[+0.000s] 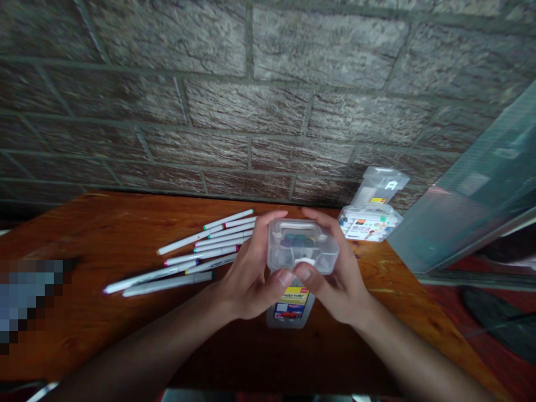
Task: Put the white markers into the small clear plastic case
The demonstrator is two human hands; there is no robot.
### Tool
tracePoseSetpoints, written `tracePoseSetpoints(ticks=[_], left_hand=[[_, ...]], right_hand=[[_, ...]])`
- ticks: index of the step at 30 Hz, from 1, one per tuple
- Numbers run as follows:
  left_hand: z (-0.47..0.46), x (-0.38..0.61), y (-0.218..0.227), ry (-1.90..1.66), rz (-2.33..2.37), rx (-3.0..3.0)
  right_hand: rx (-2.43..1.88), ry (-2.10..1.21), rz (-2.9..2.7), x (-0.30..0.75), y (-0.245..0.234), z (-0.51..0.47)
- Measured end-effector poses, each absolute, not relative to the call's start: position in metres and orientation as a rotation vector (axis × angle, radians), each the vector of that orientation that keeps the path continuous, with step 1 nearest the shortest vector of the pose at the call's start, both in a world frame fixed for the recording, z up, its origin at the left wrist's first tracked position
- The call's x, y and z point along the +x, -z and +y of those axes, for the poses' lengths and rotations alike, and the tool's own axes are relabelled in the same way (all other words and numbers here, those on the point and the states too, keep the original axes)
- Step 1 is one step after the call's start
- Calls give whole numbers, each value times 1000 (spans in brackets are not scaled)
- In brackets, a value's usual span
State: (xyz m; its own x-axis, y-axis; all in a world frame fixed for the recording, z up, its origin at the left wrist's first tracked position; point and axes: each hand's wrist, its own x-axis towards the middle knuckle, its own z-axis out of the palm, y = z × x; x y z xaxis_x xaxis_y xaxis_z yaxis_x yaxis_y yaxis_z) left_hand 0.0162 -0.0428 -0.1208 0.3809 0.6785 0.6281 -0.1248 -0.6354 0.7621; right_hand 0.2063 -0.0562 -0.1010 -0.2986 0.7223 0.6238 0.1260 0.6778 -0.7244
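A clear plastic marker case (302, 245) stands upright in the middle of the table, its lid down and a white latch on the near side. A yellow and blue label shows on its front below my thumbs. My left hand (257, 268) wraps its left side and my right hand (335, 268) its right side. Both thumbs press at the latch, with fingertips behind the lid. Colours inside the case are blurred through the plastic. Several white markers (221, 243) with coloured ends lie loose to the left of my left hand.
At the table's back right stands an open clear case (371, 223) with a white label and its lid tipped back. A stone-block wall (247, 111) rises behind the wooden table (84, 234). A translucent panel (469, 184) stands at the right. A pixelated patch covers the left edge.
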Motion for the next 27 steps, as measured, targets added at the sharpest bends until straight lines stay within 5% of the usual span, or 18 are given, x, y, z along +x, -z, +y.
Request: tracePoseSetpoints(ticks=[27], left_hand=[[-35, 16, 136, -1422, 639, 1648]], right_hand=[[-712, -1056, -1636, 201, 111, -53]])
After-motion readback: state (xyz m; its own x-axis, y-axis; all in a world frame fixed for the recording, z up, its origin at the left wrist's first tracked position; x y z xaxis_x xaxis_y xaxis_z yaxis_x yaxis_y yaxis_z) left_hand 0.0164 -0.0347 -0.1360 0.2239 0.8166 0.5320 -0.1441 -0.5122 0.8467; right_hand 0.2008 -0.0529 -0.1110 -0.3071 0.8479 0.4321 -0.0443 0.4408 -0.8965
